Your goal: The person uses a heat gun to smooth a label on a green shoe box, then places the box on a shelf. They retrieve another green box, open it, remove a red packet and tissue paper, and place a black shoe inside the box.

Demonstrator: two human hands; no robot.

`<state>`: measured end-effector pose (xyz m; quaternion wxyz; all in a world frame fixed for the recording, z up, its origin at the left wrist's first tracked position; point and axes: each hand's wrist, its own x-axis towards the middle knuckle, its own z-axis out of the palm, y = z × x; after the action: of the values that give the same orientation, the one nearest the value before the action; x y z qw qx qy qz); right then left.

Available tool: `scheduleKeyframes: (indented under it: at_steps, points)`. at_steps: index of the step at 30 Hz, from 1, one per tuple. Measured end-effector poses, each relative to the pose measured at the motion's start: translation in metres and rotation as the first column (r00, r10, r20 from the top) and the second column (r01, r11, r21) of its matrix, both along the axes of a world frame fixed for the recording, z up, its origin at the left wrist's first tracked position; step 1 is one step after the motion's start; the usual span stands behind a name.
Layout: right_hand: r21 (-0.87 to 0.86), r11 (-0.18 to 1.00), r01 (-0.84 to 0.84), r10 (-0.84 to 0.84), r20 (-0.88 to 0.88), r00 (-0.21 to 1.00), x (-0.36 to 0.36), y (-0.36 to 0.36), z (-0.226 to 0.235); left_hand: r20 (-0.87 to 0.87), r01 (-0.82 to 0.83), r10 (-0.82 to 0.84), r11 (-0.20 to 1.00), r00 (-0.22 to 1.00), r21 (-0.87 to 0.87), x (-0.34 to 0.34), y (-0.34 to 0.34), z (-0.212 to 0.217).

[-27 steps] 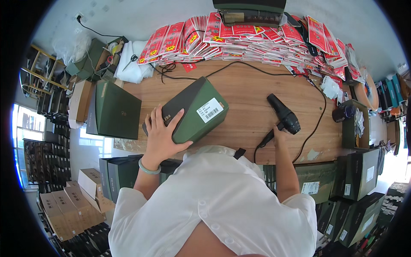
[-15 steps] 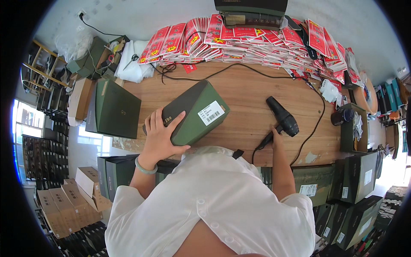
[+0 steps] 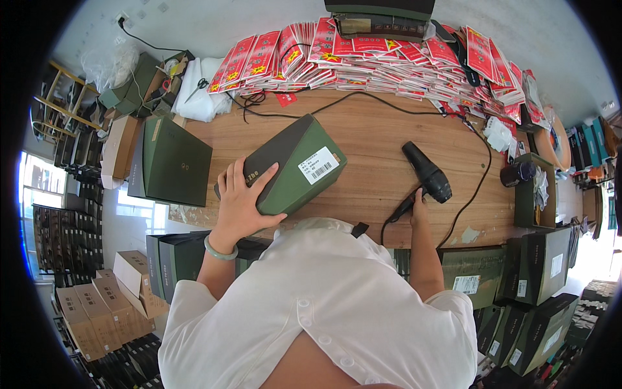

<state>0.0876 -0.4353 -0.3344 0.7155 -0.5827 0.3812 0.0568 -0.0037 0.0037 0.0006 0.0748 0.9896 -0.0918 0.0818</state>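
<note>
A dark grey and green shoe box (image 3: 301,146) with a white barcode label sits slantwise on the table, close to my body. My left hand (image 3: 243,198) lies over its near left side, thumb and fingers spread across the lid and edge, holding it. To the right, a black hair dryer (image 3: 429,172) rests on the table with its barrel pointing to the far left. My right hand (image 3: 419,206) is closed around its handle, which is partly hidden by the fingers. A black cord trails from the handle.
Red printed packets (image 3: 363,61) are heaped along the wall, with another box (image 3: 382,19) on top. A green box (image 3: 175,162) stands at the table's left. A black cable (image 3: 479,178) curves along the right. An open box (image 3: 538,194) and dark jar (image 3: 516,174) stand at right.
</note>
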Motion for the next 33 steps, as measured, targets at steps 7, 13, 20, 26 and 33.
scheduleKeyframes:
  at_steps: [7,13,20,26,33]
  points:
    - [0.082,0.997,-0.011,-0.005,0.186,0.982,0.001,-0.007,-0.032,-0.006,0.01,-0.01,0.999,1.0,0.05,0.007,-0.002,0.005]
    - [0.043,0.997,-0.065,0.058,0.146,0.988,-0.002,-0.014,-0.044,-0.03,0.007,-0.004,0.995,1.0,0.099,0.004,-0.005,-0.002]
    - [0.083,0.997,-0.005,-0.007,0.145,0.989,-0.008,-0.006,-0.027,-0.039,-0.007,0.011,0.995,0.999,0.101,0.003,-0.003,-0.005]
    - [0.217,0.976,0.033,-0.069,0.157,0.985,-0.014,0.001,-0.014,-0.033,-0.005,0.009,0.994,0.999,0.111,-0.001,-0.003,-0.003]
    - [0.138,0.989,-0.057,0.015,0.288,0.957,-0.024,-0.008,-0.038,-0.021,0.011,-0.009,0.994,1.0,0.108,0.002,-0.004,-0.003]
